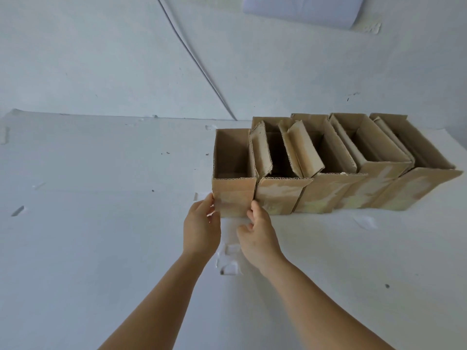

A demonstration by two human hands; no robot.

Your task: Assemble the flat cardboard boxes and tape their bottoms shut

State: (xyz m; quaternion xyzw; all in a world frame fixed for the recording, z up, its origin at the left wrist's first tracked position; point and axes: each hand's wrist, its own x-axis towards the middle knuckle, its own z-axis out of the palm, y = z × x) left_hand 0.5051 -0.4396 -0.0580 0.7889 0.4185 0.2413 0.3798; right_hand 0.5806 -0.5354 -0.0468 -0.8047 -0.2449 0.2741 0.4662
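Head view: an upright cardboard box (233,173) stands open-topped just right of the frame's centre, at the left end of a row.
Box direction: its long side runs from the near face toward the wall; the narrow near face turns to the camera and the opening faces up.
Left hand (201,229): at the near left corner of that box, fingers fairly straight and lying against the left edge; whether they truly grasp it cannot be told.
Right hand (260,236): at the near right bottom corner, fingertips touching the box where it meets its neighbour, thumb bent below; a firm grasp cannot be told.
Row of boxes (336,170): four more open boxes stand touching side by side, running to the right edge of the frame; their top flaps stand up or lean inward, and pale patches mark their near faces.
Surface: a white table (88,223) fills the lower frame, with torn paper bits, tape scraps and small dark specks on it.
Torn patch (228,258): ragged white scraps lie just below the hands, between the forearms.
Room: a white wall (101,59) rises behind the table; a thin dark cable (194,59) runs slantwise down it to the back of the row; a white sheet (303,8) hangs at the upper right.
Edges: the table's far edge meets the wall across the middle left of the frame.
Open room: a wide stretch of table lies left of the box, and more below the row at lower right.
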